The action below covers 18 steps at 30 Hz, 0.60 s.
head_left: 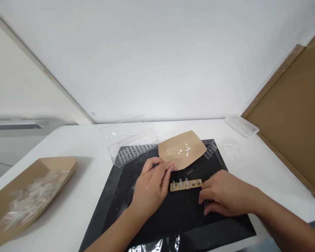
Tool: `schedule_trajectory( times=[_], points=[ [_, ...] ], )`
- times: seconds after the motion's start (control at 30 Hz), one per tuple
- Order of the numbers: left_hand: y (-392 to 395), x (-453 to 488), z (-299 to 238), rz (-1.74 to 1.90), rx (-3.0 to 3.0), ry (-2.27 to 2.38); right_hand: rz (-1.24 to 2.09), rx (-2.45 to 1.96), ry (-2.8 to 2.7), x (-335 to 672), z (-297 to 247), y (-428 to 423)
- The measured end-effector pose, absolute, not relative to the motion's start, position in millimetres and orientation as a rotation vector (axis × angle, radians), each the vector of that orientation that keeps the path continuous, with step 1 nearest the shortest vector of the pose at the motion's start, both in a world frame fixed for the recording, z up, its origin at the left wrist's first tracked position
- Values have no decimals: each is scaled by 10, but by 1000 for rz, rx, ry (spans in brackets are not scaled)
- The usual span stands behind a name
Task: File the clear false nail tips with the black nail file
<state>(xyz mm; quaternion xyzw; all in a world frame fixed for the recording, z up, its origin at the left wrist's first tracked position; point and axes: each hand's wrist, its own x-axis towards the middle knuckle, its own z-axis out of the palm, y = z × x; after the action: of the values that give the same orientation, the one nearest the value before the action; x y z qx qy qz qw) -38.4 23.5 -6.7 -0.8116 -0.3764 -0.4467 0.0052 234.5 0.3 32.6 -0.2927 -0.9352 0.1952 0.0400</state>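
**A pinch and a half-closed curl**

The left hand (151,187) pinches thumb and fingers together beside a kraft card (182,150) bearing small white pieces (anything held is too small to tell); the right hand (227,194) curls half closed, just right of the tan strip (185,186) of clear nail tips; the strip lies on a black mat (157,224), near its middle.

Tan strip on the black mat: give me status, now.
Left hand pinched beside kraft card, white bits on card; held item unclear. Right hand at end of tan strip, clear nail tips upright on it.
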Motion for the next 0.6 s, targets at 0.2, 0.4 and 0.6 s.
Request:
schedule_trajectory(
  times=[0.2, 0.4, 0.6],
  points=[
    [180, -355, -7, -1413, -2469, -1253, 462, -952, -3052, 2287, 292, -56],
    [161, -340, -5, -1426, -2470, -1226, 458, -978, -3021, 2261, 245, -67],
    [144, -316, 29, -1476, -2542, -1099, 512, -893, -2856, 2235, 373, -71]
  ],
)
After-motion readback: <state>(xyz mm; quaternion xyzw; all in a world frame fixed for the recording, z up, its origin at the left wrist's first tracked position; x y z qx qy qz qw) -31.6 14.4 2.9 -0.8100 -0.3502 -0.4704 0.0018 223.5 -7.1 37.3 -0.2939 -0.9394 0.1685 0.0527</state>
